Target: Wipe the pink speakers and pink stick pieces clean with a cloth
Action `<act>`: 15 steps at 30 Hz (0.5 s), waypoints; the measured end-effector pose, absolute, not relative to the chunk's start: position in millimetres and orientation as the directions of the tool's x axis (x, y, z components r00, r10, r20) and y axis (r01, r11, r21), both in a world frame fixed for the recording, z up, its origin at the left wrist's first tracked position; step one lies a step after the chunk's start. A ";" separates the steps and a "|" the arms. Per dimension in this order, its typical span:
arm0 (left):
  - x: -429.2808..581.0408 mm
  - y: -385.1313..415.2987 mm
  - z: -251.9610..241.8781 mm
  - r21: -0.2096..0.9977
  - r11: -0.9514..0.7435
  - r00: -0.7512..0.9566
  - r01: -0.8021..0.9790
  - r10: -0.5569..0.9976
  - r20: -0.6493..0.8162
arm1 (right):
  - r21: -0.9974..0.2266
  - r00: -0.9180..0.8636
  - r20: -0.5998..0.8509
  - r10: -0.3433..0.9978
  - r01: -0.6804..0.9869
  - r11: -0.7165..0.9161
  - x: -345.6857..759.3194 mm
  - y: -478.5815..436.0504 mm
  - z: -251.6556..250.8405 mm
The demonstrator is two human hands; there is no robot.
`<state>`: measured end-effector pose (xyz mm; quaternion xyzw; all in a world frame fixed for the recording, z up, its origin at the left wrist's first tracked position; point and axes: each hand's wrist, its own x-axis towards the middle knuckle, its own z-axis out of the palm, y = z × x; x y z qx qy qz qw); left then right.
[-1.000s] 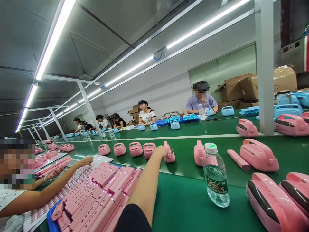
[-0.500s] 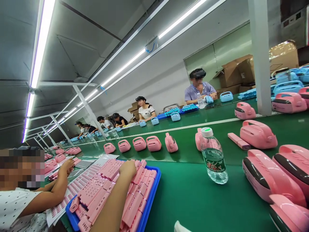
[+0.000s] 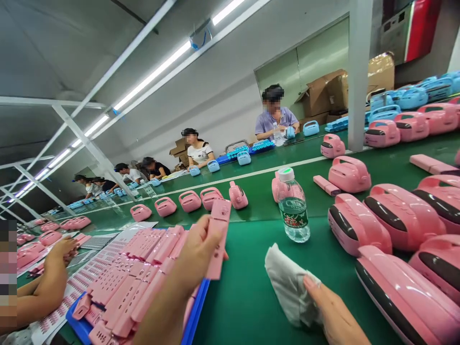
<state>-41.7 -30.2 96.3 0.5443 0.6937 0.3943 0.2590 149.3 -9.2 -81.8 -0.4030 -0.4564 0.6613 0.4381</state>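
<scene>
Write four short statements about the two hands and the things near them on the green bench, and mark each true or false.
1. The left hand holds a pink panel. True.
2. The right hand is empty. False: it grips a white cloth.
3. The water bottle lies on its side. False: it stands upright on the bench.
4. The blue tray holds more pink panels. True.
</scene>
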 end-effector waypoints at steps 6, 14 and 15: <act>17.5 -70.9 23.7 0.933 0.354 -0.124 -0.058 0.925 -0.359 | -0.956 -0.215 -0.004 0.977 -0.285 -0.066 152.9 -13.1 -50.9; 22.5 -66.5 -13.7 0.825 0.391 -0.086 -0.408 0.883 -0.461 | -0.711 -0.539 0.589 0.603 0.010 0.703 147.0 -36.5 -52.9; 19.2 -67.9 -13.1 0.800 0.388 -0.077 -0.458 0.879 -0.470 | -0.621 -0.584 0.644 0.494 -0.022 0.783 145.2 -38.9 -54.0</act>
